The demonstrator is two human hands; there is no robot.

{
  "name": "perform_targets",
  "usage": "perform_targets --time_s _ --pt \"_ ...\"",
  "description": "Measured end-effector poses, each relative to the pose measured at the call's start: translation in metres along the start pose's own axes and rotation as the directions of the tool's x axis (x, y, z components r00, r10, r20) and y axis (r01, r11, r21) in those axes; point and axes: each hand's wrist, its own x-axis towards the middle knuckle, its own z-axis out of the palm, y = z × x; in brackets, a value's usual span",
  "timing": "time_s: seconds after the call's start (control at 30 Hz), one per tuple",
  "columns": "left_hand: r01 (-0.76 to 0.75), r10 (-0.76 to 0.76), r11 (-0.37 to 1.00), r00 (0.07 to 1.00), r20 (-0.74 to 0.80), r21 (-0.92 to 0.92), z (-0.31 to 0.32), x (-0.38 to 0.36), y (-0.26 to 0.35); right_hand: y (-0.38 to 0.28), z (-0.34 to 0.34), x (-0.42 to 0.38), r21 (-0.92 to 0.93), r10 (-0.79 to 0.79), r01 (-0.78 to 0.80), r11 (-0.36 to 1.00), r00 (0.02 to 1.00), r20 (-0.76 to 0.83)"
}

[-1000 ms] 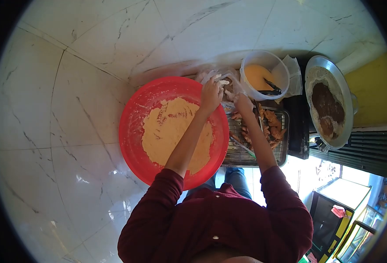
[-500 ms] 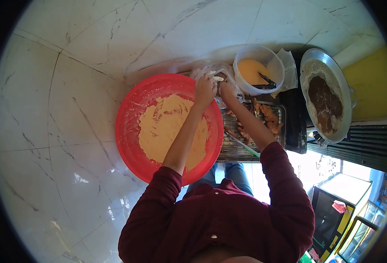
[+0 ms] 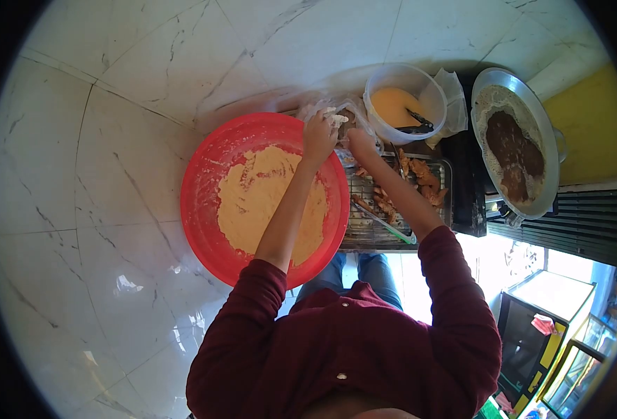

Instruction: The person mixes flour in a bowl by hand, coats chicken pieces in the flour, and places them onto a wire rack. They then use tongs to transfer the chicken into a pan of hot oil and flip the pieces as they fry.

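Note:
A clear plastic bag (image 3: 354, 112) lies crumpled against the wall, past the far right rim of a red basin (image 3: 195, 202). My left hand (image 3: 320, 138) is closed at the bag's left side, its fingertips caked white with flour. Close beside it, my right hand (image 3: 361, 143) is closed on the bag's near edge, its fingertips partly hidden. Pale yellow flour (image 3: 273, 202) with finger marks spreads over the basin's bottom, below my left forearm. Under my right forearm, brown-orange meat pieces (image 3: 427, 183) lie on a wire rack tray (image 3: 364, 234).
A clear tub (image 3: 438, 94) of orange liquid holds black-handled tongs (image 3: 417, 126). Farther right stands a large metal pan (image 3: 551, 140) with dark, foamy oil. A green-handled utensil (image 3: 398, 234) rests on the tray. Marble-patterned tiles (image 3: 134, 174) line the wall.
My left hand has shifted slightly left, and its floury fingers, stretched toward the right before, are now curled in. My right hand stays at the bag. The whole view has shifted slightly.

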Motion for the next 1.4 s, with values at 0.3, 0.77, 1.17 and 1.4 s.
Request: perform_targets --time_s 0.3,0.77,1.17,1.4 --pt "0.034 -0.028 0.993 0.998 0.051 -0.115 -0.003 -0.005 0.003 0.004 -0.017 -0.030 -0.009 0.199 -0.199 0.980 0.979 0.037" --pt "0.481 -0.673 0.408 0.733 0.100 -0.776 -0.050 -0.130 0.057 0.028 -0.048 -0.079 0.556 0.284 -0.288 0.780 0.954 0.095" --pt "0.424 -0.793 0.371 0.607 -0.044 -0.826 -0.101 -0.178 0.124 -0.110 -0.089 -0.167 0.877 -0.078 -0.472 0.084 0.875 0.478" --pt "0.377 -0.898 0.378 0.371 -0.237 -0.845 -0.112 -0.241 0.094 -0.161 -0.032 -0.189 0.775 -0.322 -0.605 0.184 0.708 0.629"
